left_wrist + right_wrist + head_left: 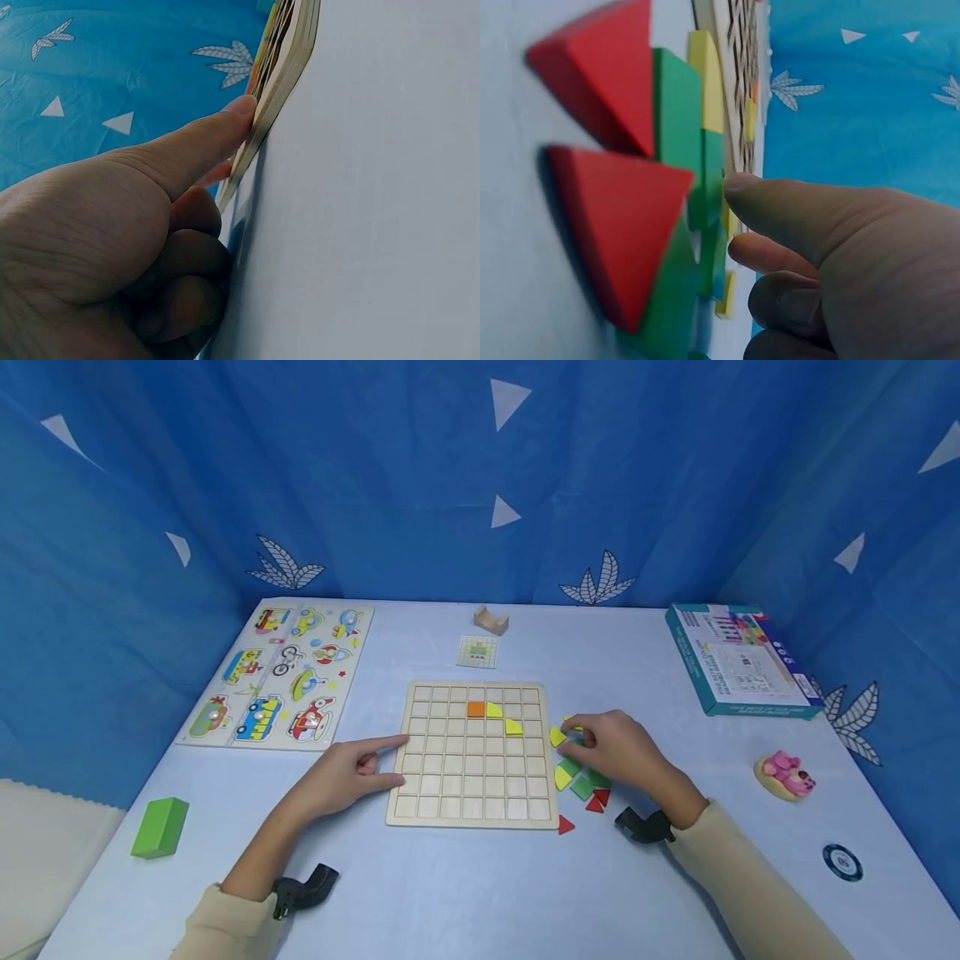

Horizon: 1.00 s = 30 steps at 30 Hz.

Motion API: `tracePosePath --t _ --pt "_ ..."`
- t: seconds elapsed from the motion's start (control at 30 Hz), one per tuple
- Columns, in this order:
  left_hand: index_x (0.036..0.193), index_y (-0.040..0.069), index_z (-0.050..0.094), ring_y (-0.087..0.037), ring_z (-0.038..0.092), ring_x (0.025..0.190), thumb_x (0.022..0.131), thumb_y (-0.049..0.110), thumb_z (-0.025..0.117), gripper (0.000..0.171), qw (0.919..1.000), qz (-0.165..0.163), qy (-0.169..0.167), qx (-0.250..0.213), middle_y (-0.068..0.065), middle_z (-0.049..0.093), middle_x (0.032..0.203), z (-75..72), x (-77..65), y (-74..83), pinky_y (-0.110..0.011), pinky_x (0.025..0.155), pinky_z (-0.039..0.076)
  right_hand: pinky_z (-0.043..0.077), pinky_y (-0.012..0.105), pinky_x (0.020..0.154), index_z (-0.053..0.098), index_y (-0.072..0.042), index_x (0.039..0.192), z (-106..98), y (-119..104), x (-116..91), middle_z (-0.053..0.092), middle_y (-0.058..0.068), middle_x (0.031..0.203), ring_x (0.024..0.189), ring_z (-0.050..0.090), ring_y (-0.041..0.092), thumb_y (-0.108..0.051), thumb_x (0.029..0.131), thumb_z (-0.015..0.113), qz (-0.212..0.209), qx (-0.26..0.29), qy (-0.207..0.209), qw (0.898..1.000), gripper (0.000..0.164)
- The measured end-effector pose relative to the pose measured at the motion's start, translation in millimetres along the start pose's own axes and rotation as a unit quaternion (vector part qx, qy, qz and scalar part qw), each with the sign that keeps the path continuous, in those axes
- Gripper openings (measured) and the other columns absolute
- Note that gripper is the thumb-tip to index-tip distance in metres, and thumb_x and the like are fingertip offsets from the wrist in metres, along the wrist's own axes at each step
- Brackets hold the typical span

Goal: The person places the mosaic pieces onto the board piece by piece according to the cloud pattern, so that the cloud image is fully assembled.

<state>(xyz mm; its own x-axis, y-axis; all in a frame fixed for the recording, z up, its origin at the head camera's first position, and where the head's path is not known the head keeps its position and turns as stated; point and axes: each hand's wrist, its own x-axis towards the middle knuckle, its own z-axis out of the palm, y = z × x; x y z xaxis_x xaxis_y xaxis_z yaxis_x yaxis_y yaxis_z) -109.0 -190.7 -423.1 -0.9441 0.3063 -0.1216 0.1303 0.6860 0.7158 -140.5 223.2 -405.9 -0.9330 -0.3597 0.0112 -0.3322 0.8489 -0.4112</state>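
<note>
A square wooden grid board (pixel 455 810) lies mid-table, with an orange square (pixel 476 709) and two yellow quarter-circle pieces (pixel 513 727) in its cells. My left hand (pixel 337 781) touches the board's left edge with extended index finger and thumb; its other fingers are curled. Beyond the right edge, my right hand (pixel 618 747) hovers over loose pieces, index finger and thumb apart. A yellow quarter-circle (pixel 557 737) lies just left of those fingertips. Near the hand are green pieces (pixel 582 788) and red triangles (pixel 615 232). The hand partly hides the pile.
A small pattern card (pixel 477 652) and a wooden holder (pixel 491 621) stand behind the board. A vehicle puzzle (pixel 277 677) and a green block (pixel 161 828) are at left. At right lie a teal-edged box (pixel 750 668), a pink figurine (pixel 785 775) and a round chip (pixel 843 862).
</note>
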Motion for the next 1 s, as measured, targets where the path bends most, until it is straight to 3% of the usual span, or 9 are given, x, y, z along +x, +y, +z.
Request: tracePosePath --t 1.0 --pt "0.14 0.026 0.064 -0.01 0.036 0.054 0.084 0.038 0.085 0.061 0.9999 0.0 0.002 0.01 0.007 0.041 0.059 1.2 0.2 -0.5 -0.027 0.052 0.03 0.038 0.028 0.05 0.076 -0.011 0.116 7.7 -5.6 2.0 0.047 -0.006 0.058 0.053 0.046 0.012 -0.033 0.087 0.083 0.018 -0.015 0.021 1.0 0.037"
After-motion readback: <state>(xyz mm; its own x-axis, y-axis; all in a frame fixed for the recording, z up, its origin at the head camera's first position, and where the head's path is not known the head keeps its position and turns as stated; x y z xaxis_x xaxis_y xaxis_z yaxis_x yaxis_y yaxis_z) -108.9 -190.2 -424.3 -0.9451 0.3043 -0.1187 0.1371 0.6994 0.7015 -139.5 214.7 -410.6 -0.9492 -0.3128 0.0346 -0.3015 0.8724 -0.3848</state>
